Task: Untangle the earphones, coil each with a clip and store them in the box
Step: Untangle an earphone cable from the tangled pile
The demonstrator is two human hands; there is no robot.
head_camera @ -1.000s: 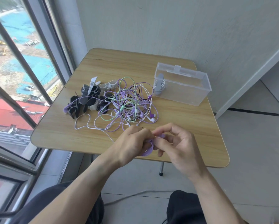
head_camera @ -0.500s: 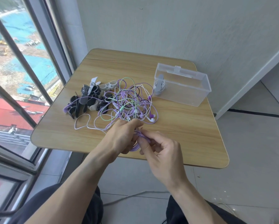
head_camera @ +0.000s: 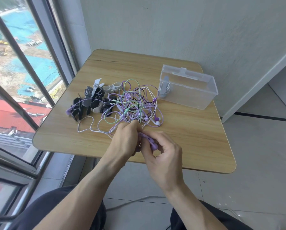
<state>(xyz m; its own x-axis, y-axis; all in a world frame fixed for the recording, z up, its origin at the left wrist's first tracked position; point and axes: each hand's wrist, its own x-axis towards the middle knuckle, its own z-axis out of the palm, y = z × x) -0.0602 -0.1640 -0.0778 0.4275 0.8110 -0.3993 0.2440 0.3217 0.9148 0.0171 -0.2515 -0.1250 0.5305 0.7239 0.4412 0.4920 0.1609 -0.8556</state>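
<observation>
from my head camera: over the last second my hands have slid forward and to the left, from near the table's front edge to right against the tangle of earphones [head_camera: 132,103], carrying the purple clip [head_camera: 149,141] with them. i take that to mean the clip is ready and i am now fetching a cord to wrap, so this second earphone is only at its start; most of the job lies ahead. my left hand [head_camera: 124,140] has its fingers curled down at the near rim of the tangle, and it seems to pinch a few purple strands there, though its own back hides the fingertips. my right hand [head_camera: 162,155] is curled round the purple clip, thumb and forefinger pinching it just beside the left hand, the two hands touching. both wrists hover above the table [head_camera: 197,138], forearms reaching in from below. the tangle lies mid-table, a mix of purple, green, white and black cords, with the pile of spare clips [head_camera: 90,100] touching its left side. the clear box [head_camera: 193,95] stands to the right, near the tangle, open on top, with one coiled white earphone [head_camera: 165,87] in a grey clip already leaning in its left end.
</observation>
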